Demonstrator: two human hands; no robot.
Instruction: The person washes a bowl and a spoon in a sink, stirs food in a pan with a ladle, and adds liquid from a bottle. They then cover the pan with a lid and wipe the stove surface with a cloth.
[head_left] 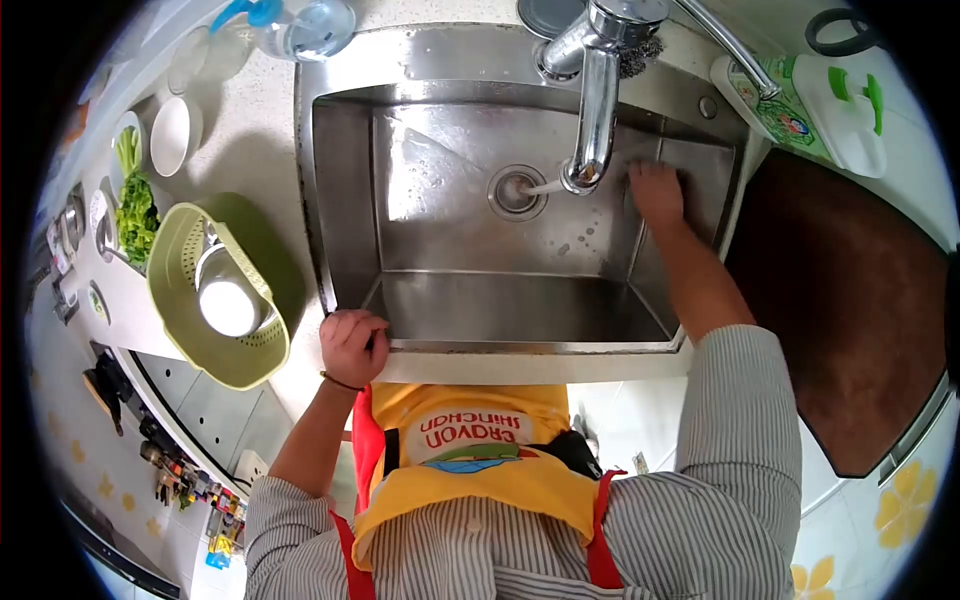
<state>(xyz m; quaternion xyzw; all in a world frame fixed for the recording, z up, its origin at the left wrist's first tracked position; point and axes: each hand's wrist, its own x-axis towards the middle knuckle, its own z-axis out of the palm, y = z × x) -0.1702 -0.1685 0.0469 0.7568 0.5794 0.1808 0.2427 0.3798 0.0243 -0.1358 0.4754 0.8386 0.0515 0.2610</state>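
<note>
A steel sink (505, 308) lies before me, its basin holding no dishes. My right hand (656, 192) reaches down inside it near the right wall, fingers pointing away from me and partly foreshortened; nothing shows in them. At the front left corner of the rim rests my left hand (352, 345), its fingers curled closed, with no object visible in it. Water runs from the chrome faucet (597, 110), left of my right hand, toward the round drain (516, 193).
Left of the sink, a green colander basket (175, 315) holds a white-looking metal cup (228, 303). Behind it are leafy greens (137, 215) and a white bowl (176, 136). A clear bottle (310, 32) stands back left. At right are a detergent bottle (795, 100) and a dark brown board (840, 300).
</note>
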